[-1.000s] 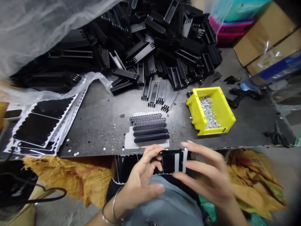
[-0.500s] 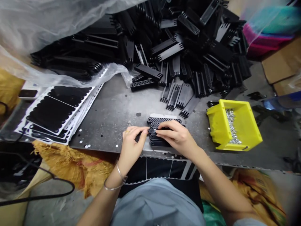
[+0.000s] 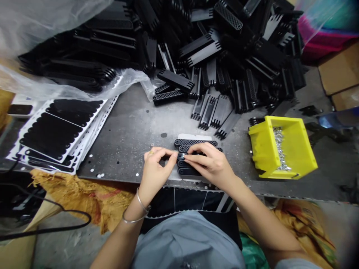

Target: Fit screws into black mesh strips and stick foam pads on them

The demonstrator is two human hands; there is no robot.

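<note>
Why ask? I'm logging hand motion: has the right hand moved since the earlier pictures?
Yes: the right hand has moved forward, from the front edge of the metal bench to over the row of black strips.

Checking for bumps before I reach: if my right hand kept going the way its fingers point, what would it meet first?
The right hand points left, with its fingertips seemingly on a black plastic strip, so that comes first. The left hand's fingertips lie just beyond, though depth is hard to judge.
</note>
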